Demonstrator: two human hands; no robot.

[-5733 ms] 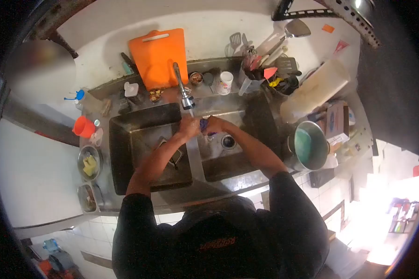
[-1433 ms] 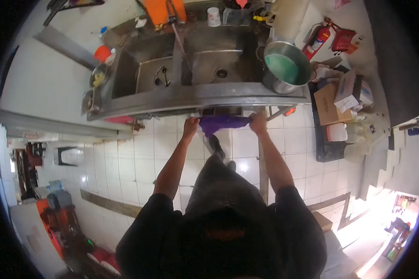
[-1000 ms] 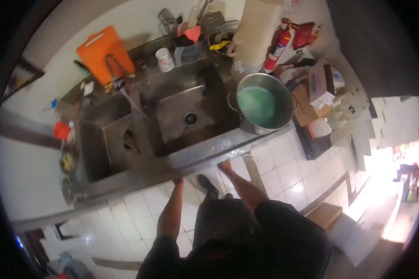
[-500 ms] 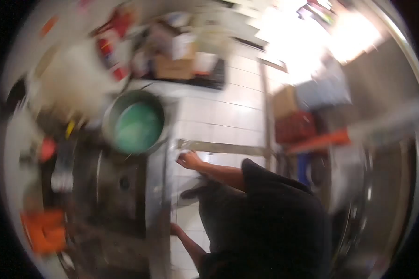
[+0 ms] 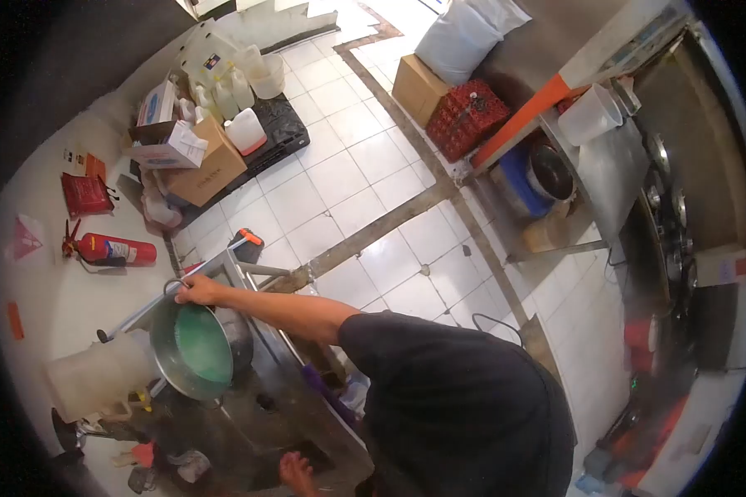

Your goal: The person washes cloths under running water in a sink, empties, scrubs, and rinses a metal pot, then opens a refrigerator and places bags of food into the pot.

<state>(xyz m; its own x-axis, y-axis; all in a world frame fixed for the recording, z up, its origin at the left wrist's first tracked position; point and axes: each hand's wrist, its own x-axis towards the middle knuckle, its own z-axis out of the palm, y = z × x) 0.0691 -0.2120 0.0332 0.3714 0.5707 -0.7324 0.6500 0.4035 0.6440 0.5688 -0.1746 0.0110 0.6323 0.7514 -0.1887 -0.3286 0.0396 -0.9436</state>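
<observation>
Starting far left: a red pouch (image 5: 87,195) up on the wall, then a pale jug (image 5: 99,377) right beside the pot (image 5: 164,335), plus a red extinguisher (image 5: 118,250) on the wall above. Big metal pot, by the way, with green liquid (image 5: 203,344) inside, over at the end of the tabletop (image 5: 275,356); can't tell if lifted or sitting on the surface. Got the right grip (image 5: 197,290) wrapped snug around the loop handle (image 5: 174,286) at the pot's rim. Can spot a brown carton (image 5: 211,172) farther back, near some bottles. Next over, the dark drain (image 5: 265,402) in the sink (image 5: 244,422), then the left grip (image 5: 297,474) over the sink, low in view, with fingers loosely spread, seemingly holding nothing, and well apart from the pot. After that, a purple cloth (image 5: 327,393) along the front edge of the tabletop. Farther right, a red crate (image 5: 468,120) on the floor, then a white pitcher (image 5: 590,114) up on a metal surface.
</observation>
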